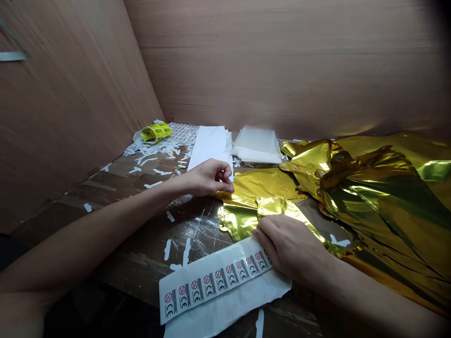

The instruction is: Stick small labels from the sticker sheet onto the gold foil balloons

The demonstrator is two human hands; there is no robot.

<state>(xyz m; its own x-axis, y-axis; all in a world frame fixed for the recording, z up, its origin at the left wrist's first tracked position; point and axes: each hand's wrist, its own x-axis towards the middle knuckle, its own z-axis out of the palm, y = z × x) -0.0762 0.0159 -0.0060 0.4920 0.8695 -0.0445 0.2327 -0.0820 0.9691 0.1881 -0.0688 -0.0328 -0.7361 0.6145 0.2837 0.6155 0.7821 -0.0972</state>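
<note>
Sticker sheet [211, 282] with CE marks at lower centre of frame, on the counter [202, 223]; long axis slants from lower left up toward frame centre. Right hand [282, 241] is nearer, touching the sheet's upper right end; fingers curled, tips mostly hidden, so can't tell if it grips the sheet. Left hand [215, 178] is mid-frame, above and apart from the sheet; thumb and index almost meeting, can't tell if anything small is between them. Gold foil [241, 223] lies just past the sheet's upper right end, between the hands, its left edge near the left hand. Crumpled foil pile [384, 202] right side. White paper [207, 145] and clear bags [257, 143] behind, upper centre; yellow label roll [156, 132] upper left.
</note>
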